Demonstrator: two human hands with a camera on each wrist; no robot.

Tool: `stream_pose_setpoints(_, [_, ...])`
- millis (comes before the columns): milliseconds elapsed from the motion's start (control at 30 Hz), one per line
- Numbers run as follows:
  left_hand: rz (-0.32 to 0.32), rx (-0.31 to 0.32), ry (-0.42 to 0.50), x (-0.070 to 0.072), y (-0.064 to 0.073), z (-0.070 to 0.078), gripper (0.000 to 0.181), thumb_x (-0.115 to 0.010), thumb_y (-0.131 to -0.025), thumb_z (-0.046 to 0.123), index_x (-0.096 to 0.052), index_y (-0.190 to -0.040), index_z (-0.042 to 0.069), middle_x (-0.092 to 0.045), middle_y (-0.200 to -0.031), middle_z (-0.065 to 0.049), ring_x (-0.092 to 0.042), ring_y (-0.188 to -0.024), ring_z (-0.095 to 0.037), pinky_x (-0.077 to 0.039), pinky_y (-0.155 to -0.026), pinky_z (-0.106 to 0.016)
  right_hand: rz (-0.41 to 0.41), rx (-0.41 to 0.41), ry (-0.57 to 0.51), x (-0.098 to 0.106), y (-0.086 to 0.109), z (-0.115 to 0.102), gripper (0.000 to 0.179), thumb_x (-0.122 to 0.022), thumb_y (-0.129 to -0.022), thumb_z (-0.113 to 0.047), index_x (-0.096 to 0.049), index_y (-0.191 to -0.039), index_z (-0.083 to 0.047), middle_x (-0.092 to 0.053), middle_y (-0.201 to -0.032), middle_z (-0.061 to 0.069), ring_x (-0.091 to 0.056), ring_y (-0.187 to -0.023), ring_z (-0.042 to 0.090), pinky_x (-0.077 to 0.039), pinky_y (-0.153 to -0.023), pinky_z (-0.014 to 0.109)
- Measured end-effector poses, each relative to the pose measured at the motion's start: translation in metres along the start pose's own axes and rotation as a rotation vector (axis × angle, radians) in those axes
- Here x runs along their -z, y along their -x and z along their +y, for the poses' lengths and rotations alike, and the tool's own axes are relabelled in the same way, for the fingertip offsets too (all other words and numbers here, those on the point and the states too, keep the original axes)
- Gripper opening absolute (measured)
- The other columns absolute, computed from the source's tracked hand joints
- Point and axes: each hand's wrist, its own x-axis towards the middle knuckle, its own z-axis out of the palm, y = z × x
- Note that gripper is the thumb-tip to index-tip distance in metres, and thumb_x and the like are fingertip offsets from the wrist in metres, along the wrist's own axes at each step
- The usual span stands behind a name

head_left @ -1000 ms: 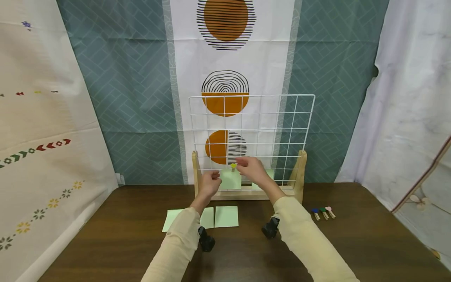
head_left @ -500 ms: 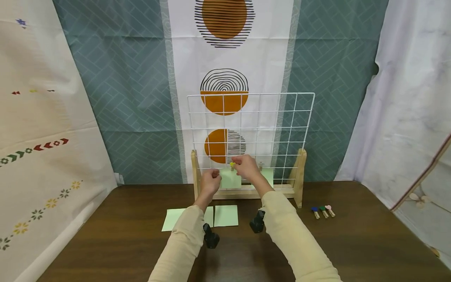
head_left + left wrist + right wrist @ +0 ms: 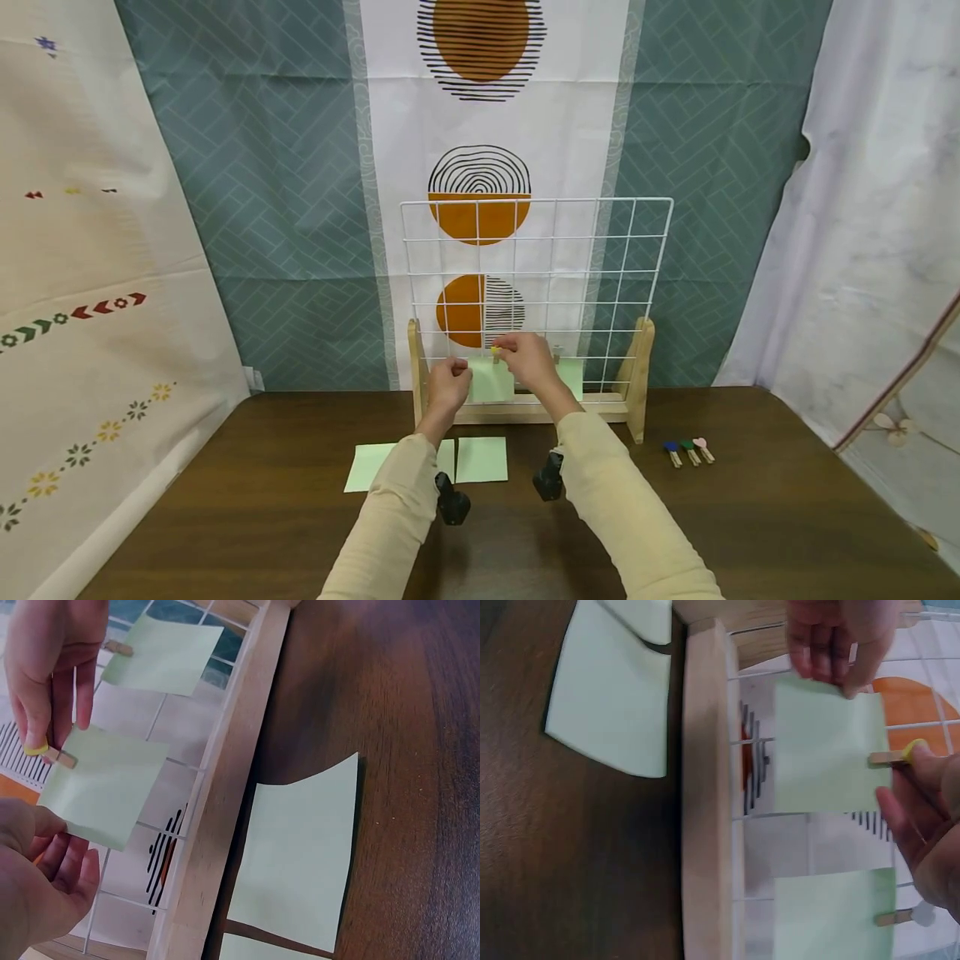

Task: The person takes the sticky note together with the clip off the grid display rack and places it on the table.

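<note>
A pale green paper square (image 3: 491, 381) is against the lower part of a white wire grid (image 3: 555, 272) in the head view. My left hand (image 3: 447, 387) pinches its left edge between thumb and fingers, plainer in the left wrist view. On the paper's top edge sits a small wooden clothespin (image 3: 887, 757) with a yellow head. My right hand (image 3: 528, 362) grips this clothespin by the head, thumb in front. To the right hangs a second green paper (image 3: 832, 915), held by a clothespin (image 3: 895, 917) with a pale round head.
The grid stands in a wooden base (image 3: 540, 412) on a dark brown table (image 3: 247, 500). Green papers (image 3: 482, 460) lie in a row in front of it. Three clothespins with blue, green and pink heads (image 3: 689, 452) lie at the right. Cloth hangs behind and at both sides.
My right hand has moved a little left and now holds the yellow-headed clothespin, uncovering the pale-headed one behind it. My left hand stays at the paper's left edge.
</note>
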Motion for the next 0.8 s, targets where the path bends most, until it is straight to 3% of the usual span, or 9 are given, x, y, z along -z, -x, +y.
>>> stream_pose_setpoints(200, [-0.026,0.045,0.011,0.000,0.004,0.005,0.015,-0.057,-0.090,-0.001,-0.065,-0.100,-0.008,-0.062,-0.091,-0.017,-0.058,-0.080,-0.026,-0.049,-0.067,-0.033,0.130,0.071,0.128,-0.005,0.002,0.006,0.019,-0.066,-0.091,-0.014,-0.075,-0.106,-0.006,-0.072,-0.102,0.006,-0.066,-0.097,0.024,-0.051,-0.072,0.034])
stream_pose_setpoints(400, [-0.036,0.032,-0.012,0.002,0.006,0.007,0.016,-0.058,-0.090,0.000,-0.065,-0.101,-0.009,-0.063,-0.091,-0.016,-0.058,-0.079,-0.024,-0.049,-0.065,-0.030,0.206,0.083,0.121,-0.005,0.004,0.007,0.017,-0.069,-0.090,-0.012,-0.076,-0.103,-0.006,-0.073,-0.096,0.006,-0.067,-0.089,0.025,-0.048,-0.061,0.031])
stream_pose_setpoints(633, [-0.064,0.030,-0.051,0.010,0.005,0.008,0.017,-0.060,-0.090,0.004,-0.067,-0.101,-0.006,-0.063,-0.092,-0.014,-0.057,-0.083,-0.025,-0.048,-0.068,-0.031,0.193,0.098,0.004,0.004,0.005,-0.001,0.020,-0.066,-0.091,-0.007,-0.073,-0.108,-0.001,-0.072,-0.098,0.011,-0.068,-0.072,0.022,-0.052,-0.061,0.029])
stream_pose_setpoints(733, [-0.077,0.034,-0.032,0.012,0.005,0.008,0.018,-0.060,-0.091,0.005,-0.067,-0.103,-0.006,-0.063,-0.094,-0.014,-0.057,-0.083,-0.024,-0.049,-0.068,-0.031,0.160,0.065,-0.101,0.008,0.007,-0.001,0.022,-0.063,-0.093,-0.006,-0.070,-0.113,0.001,-0.071,-0.103,0.014,-0.067,-0.063,0.022,-0.054,-0.060,0.029])
stream_pose_setpoints(800, [-0.091,0.041,0.003,0.014,0.006,0.008,0.018,-0.060,-0.091,0.004,-0.066,-0.103,-0.008,-0.063,-0.094,-0.015,-0.058,-0.081,-0.024,-0.051,-0.069,-0.030,0.154,0.051,-0.150,0.010,0.009,0.000,0.023,-0.063,-0.093,-0.005,-0.069,-0.114,0.001,-0.070,-0.106,0.016,-0.068,-0.066,0.023,-0.055,-0.060,0.028])
